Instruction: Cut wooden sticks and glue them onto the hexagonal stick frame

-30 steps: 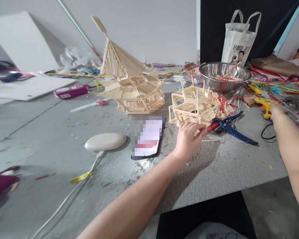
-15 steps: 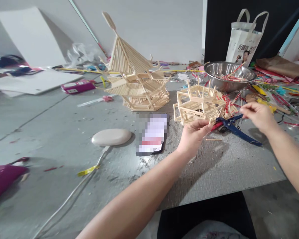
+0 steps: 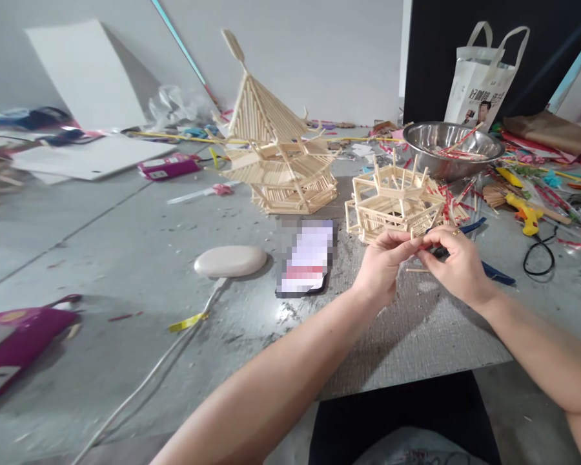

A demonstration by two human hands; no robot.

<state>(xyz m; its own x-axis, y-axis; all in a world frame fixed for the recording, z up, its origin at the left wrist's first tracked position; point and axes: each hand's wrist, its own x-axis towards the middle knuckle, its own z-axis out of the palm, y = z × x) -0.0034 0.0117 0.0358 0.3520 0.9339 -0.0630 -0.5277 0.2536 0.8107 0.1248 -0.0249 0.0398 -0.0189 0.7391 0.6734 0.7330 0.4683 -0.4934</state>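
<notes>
At the near right corner of a small frame of wooden sticks (image 3: 392, 213), my left hand (image 3: 382, 265) and my right hand (image 3: 458, 265) meet fingertip to fingertip. Both are closed in a pinch; whatever is between them is tiny and mostly covered by the fingers. Behind my right hand lies a blue-handled cutting tool (image 3: 498, 274), its middle hidden. A loose stick (image 3: 416, 270) rests on the table just below the fingertips. Farther left stands a taller stick pagoda (image 3: 271, 116) with a pointed, tilted roof.
A phone (image 3: 310, 252) and a white oval device (image 3: 230, 261) with a cable lie left of my hands. Behind are a steel bowl (image 3: 416, 155) and a paper bag (image 3: 487, 87). A yellow glue gun (image 3: 527, 213) sits at right among scraps, with purple packages (image 3: 169, 166) at left.
My right hand has moved left from the cutting tool's handle to meet my left hand, and now covers the tool's middle. The camera view has turned slightly left.
</notes>
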